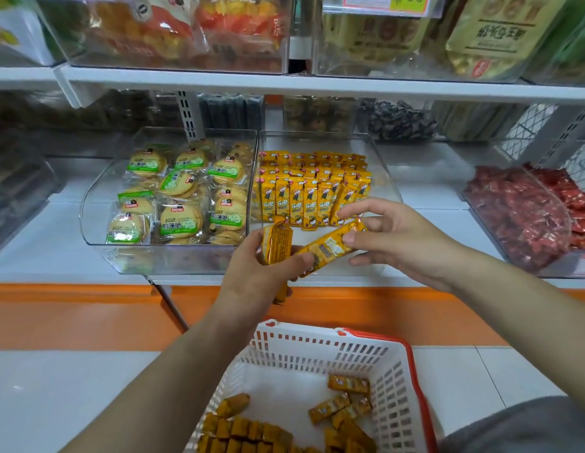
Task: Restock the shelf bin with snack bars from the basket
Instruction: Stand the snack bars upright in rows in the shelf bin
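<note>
Far white shelf, clear plastic bin, yellow foil snack bars: left hand grips a stack, right hand pinches one; risk: pulling it spills the stack.

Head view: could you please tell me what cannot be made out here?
- Bars in the left hand: head view, the hand hides their count.
- Basket: head view, bottom edge cuts it off.
- Price tag: head view, cut by top edge, blurred.
- Shelf bin back rows: head view, front bars hide them.

two hands, one basket — dozens of bars
</note>
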`<action>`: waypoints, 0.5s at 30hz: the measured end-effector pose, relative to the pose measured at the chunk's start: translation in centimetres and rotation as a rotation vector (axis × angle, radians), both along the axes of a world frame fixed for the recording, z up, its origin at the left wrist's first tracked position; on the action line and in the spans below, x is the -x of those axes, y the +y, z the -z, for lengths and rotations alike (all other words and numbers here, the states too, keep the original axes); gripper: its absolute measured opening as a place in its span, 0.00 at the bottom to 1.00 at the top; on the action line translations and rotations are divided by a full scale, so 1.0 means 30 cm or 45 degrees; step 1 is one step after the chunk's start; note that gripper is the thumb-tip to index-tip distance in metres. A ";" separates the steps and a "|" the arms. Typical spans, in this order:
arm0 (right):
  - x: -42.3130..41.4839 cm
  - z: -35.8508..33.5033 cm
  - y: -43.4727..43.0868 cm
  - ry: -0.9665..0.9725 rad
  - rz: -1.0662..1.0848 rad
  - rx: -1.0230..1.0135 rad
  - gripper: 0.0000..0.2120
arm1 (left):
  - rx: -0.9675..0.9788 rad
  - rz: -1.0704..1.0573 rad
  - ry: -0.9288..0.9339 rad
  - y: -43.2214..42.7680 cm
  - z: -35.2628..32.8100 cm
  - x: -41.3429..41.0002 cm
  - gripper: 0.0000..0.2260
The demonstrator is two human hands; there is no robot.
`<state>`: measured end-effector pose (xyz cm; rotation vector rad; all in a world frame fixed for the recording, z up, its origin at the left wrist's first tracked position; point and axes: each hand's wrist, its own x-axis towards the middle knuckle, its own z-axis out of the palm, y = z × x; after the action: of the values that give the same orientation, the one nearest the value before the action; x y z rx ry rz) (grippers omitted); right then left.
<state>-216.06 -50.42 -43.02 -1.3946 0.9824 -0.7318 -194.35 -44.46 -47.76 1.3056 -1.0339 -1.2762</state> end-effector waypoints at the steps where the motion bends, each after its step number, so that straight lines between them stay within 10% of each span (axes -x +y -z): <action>1: 0.000 -0.001 0.001 0.001 -0.012 -0.015 0.21 | 0.007 -0.005 0.000 -0.001 0.000 -0.001 0.16; 8: 0.020 -0.058 -0.067 -0.145 0.431 0.384 0.15 | 0.001 0.000 -0.013 -0.019 0.004 -0.015 0.09; 15: 0.090 -0.044 -0.314 1.223 0.349 0.904 0.12 | 0.000 0.001 -0.114 -0.052 0.035 -0.054 0.11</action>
<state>-218.76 -59.83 -41.71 -2.3621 1.7841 -0.6220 -192.74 -46.01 -48.80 1.3729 -1.0975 -1.2275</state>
